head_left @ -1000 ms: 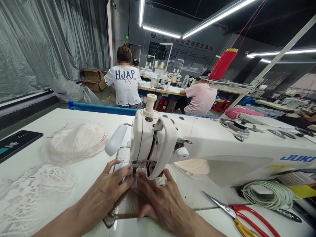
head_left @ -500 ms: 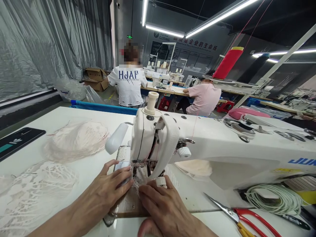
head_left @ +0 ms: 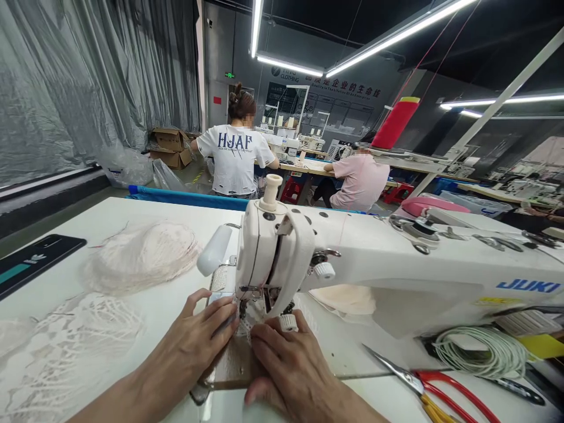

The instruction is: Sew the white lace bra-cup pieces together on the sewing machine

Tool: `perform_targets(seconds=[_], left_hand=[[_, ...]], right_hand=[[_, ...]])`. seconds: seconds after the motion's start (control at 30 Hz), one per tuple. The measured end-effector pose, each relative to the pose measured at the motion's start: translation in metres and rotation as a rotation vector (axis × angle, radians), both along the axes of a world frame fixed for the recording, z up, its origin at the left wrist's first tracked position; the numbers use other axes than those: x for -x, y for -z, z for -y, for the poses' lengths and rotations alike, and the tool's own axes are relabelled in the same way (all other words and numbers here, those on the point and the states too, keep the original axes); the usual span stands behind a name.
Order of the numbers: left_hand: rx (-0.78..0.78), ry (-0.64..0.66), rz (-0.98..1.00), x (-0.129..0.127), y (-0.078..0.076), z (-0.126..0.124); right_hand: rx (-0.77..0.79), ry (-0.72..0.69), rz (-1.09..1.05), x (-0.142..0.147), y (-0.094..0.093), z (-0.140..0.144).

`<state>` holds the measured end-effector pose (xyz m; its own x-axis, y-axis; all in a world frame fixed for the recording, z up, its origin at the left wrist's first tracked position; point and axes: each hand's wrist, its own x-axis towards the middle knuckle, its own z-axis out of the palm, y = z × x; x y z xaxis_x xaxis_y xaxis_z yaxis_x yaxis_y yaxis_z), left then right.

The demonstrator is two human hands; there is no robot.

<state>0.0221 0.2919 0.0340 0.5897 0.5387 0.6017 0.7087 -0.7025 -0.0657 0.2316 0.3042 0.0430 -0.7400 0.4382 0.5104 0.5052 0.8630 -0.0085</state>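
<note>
In the centre of the frame, lace (head_left: 252,315) is set under a sewing machine (head_left: 277,252) pointed leftward, the lace's long axis mostly hidden. By its left edge the left hand (head_left: 194,332) is laid flat, fingers slightly spread; by the right hand (head_left: 293,355), curled at its near right, the lace is touched, whether pinched cannot be told
</note>
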Motion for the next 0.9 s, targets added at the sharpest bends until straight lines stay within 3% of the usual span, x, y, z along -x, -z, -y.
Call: perform_targets(seconds=[0.2,0.4,0.5,0.6,0.7,0.8,0.9], left_hand=[[0.021,-0.092,0.031,-0.003,-0.006,0.001],[0.078,-0.148,0.128,0.001,0.003,0.004],[0.205,-0.186,0.176,0.001,0.003,0.009],[0.404,-0.297,0.210,-0.006,-0.009,0.019],[0.610,-0.413,0.193,-0.015,-0.024,0.033],[0.722,-0.451,0.209,-0.020,-0.030,0.048],[0.766,-0.422,0.287,-0.021,-0.028,0.061]], right_hand=[[-0.006,0.010,-0.046,0.002,-0.003,-0.006],[0.051,0.083,-0.040,0.002,0.000,-0.007],[0.051,0.122,-0.013,0.006,0.000,-0.007],[0.049,0.118,-0.010,0.013,-0.003,0.004],[0.155,-0.046,-0.047,0.017,-0.010,0.031],[0.340,-0.256,-0.144,0.010,-0.021,0.061],[0.469,-0.160,-0.276,-0.001,-0.034,0.073]])
